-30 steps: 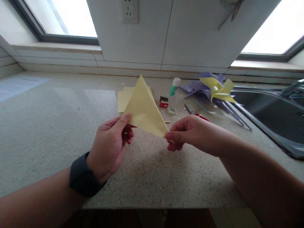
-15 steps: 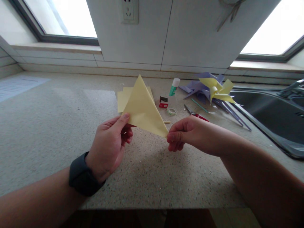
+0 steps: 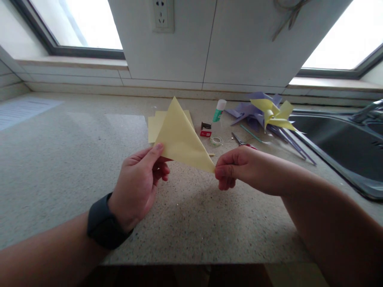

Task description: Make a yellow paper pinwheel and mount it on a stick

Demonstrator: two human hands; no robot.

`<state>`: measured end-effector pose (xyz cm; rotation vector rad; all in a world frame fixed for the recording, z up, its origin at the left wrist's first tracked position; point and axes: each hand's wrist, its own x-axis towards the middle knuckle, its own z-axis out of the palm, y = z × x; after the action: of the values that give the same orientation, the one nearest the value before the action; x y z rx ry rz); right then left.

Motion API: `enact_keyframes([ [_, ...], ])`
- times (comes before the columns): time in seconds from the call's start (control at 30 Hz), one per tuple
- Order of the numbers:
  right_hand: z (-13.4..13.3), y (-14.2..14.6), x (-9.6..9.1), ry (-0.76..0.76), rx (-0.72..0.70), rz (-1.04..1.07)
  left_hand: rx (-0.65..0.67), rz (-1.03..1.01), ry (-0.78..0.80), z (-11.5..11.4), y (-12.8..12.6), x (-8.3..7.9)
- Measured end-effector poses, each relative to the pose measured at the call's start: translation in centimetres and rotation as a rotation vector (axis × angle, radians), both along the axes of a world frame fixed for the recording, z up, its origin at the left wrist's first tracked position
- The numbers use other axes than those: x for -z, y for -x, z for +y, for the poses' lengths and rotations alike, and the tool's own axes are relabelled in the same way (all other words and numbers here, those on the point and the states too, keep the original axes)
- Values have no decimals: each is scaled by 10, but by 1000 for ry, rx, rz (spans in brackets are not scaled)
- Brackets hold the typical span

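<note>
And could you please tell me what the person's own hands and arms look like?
No sleeves, gloves or rings show. A broad, dark band, perhaps a watch, wraps the wrist of the left hand; the right hand and its wrist are bare.

A broad, dark, watch-like band point(image 3: 107, 224) wraps the left wrist point(image 3: 119, 207), while forearms point(image 3: 54, 241) and fingers point(image 3: 156, 150) are bare.

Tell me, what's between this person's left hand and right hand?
A folded yellow paper sheet spans the gap: the left hand holds its lower left part, the right hand its lower right corner. The head view shows this.
</note>
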<state>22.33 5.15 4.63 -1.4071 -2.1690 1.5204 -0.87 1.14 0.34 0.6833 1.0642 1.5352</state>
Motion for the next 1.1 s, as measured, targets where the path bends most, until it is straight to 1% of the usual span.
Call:
enact_keyframes([
  [0.13, 3, -3, -3, -43, 11, 0, 13, 2, -1, 0, -1, -1],
  [0.3, 4, -8, -1, -27, -7, 17, 25, 7, -5, 1, -2, 0],
  [0.57, 5, -10, -8, -105, -69, -94, 78, 54, -4, -1, -1, 3],
  [0.67, 4, -4, -6, -137, 8, -41, 107, 109, -41, -3, -1, 4],
  [0.83, 7, 3, 6, -83, 136, 230, 255, 306, -131, -11, -3, 4],
  [0.9, 10, 0, 7, -116, 183, 275, 314, 375, -142, -15, -4, 2],
  [0.97, 13, -4, 4, -153, 205, 295, 341, 395, -163, -17, -4, 2],
  [1.0, 14, -6, 1, -160, 213, 302, 331, 390, -177, -17, -4, 2],
  [1.03, 15, -9, -1, -163, 225, 310, 293, 387, -193, -17, -3, 2],
  [1.1, 17, -14, -5, -186, 249, 303, 166, 402, -229, -15, -1, 2],
])
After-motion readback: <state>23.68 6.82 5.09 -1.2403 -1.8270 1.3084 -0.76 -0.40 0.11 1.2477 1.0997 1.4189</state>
